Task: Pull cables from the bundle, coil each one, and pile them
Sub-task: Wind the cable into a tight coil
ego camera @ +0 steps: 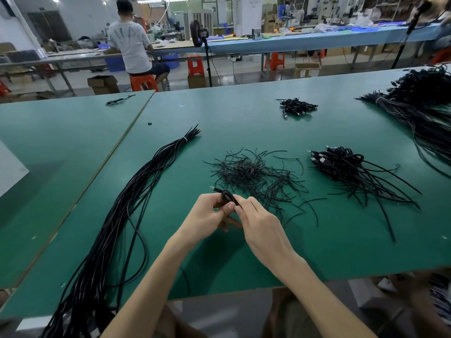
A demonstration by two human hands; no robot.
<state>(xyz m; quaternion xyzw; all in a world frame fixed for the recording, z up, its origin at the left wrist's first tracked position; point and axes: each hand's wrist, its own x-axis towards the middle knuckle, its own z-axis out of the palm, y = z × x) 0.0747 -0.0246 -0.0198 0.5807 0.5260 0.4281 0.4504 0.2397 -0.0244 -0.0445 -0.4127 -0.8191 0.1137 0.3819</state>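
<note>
green table [244,254]: left hand [207,215], right hand [258,222] fingers [247,203] pinch a seemingly coiled cable [227,196].

green table [244,123] holds cable bundle [139,186]; loose ties [249,174]; coiled cable pile [336,164]

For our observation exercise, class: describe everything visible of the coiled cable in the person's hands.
The cable is thin and black, looks rubber-sheathed, and is wound into a small, tight coil. Its connector, with a pale metal tip, sticks out to the left. The left hand and the right hand pinch the coil between them, thumb and fingers curled round it, over the green table.
</note>
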